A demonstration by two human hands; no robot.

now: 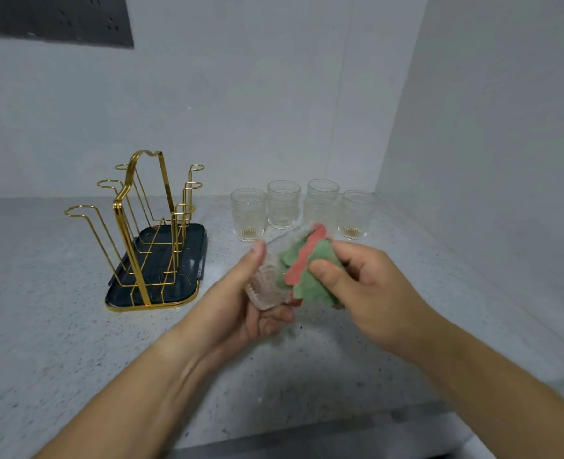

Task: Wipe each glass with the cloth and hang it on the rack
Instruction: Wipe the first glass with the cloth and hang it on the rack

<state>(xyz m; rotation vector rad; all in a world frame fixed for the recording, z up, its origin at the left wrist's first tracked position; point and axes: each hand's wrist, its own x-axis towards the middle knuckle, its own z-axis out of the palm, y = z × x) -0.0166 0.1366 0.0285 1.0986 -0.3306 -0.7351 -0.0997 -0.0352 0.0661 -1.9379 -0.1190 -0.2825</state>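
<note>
My left hand (pixel 241 303) grips a ribbed clear glass (pixel 267 289), tilted on its side above the counter. A green and red cloth (pixel 307 270) is pinched in my right hand (pixel 370 286) and pressed against the glass's mouth. The gold wire rack (pixel 141 210) stands on a dark tray (pixel 156 294) to the left, and none of its hooks carries a glass. Several more clear glasses (pixel 249 213) stand upright in a group behind my hands, one partly hidden by the cloth.
The speckled grey counter (pixel 58 326) runs to walls at the back and the right. A dark panel (pixel 58 18) hangs on the back wall at upper left. The counter's front edge (pixel 307 435) lies below my forearms.
</note>
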